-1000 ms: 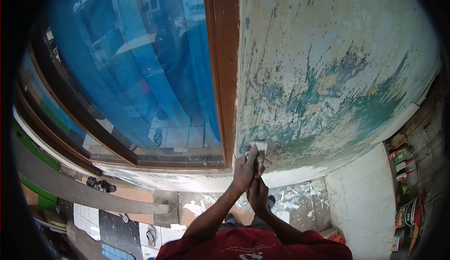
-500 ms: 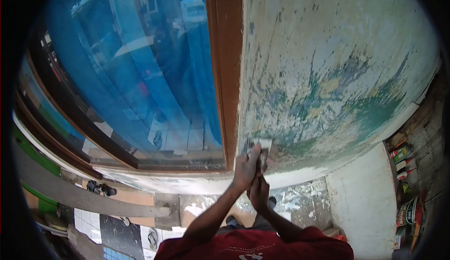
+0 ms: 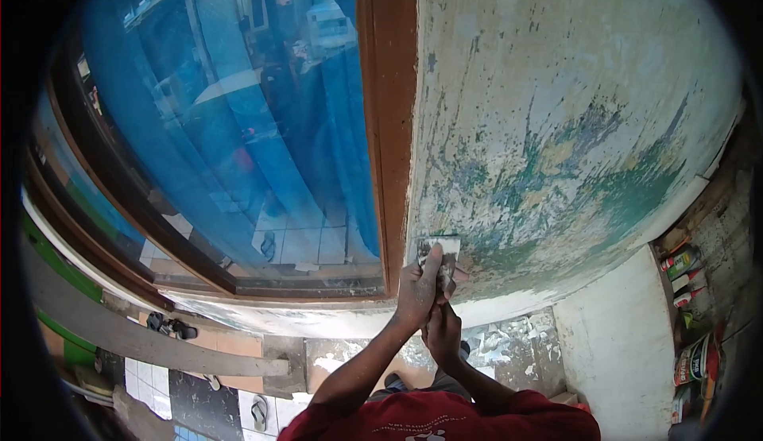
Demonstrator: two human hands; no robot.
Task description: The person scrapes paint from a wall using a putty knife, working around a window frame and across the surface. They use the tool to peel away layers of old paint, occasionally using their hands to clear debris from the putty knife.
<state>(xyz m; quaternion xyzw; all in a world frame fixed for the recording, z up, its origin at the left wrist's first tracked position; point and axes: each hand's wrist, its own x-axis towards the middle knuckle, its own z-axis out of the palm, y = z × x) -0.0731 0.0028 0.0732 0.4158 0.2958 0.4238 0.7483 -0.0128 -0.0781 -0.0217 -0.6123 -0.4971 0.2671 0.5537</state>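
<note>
A paint scraper [image 3: 450, 245] with a pale, smeared blade lies against the patchy wall [image 3: 548, 163], close beside the brown window frame [image 3: 393, 123]. My left hand [image 3: 418, 292] is closed on it near the blade, the thumb pointing up along the tool. Just below, my right hand [image 3: 442, 328] is wrapped round what looks like the handle, which the fingers mostly hide. Whitish dust coats my left hand. Around the blade the wall shows worn paint in cream, green and grey.
Blue-looking window glass [image 3: 238, 139] fills the left. A ledge [image 3: 214, 353] runs below it, with sandals [image 3: 171, 326] nearby. Pale flakes [image 3: 509, 338] litter the floor by my feet. At right stand bottles [image 3: 679, 262] and a paint bucket [image 3: 693, 361].
The scraper blade was blurred by motion and now shows sharply, at nearly the same spot on the wall. Both hands keep their grip. The view has shifted slightly.
</note>
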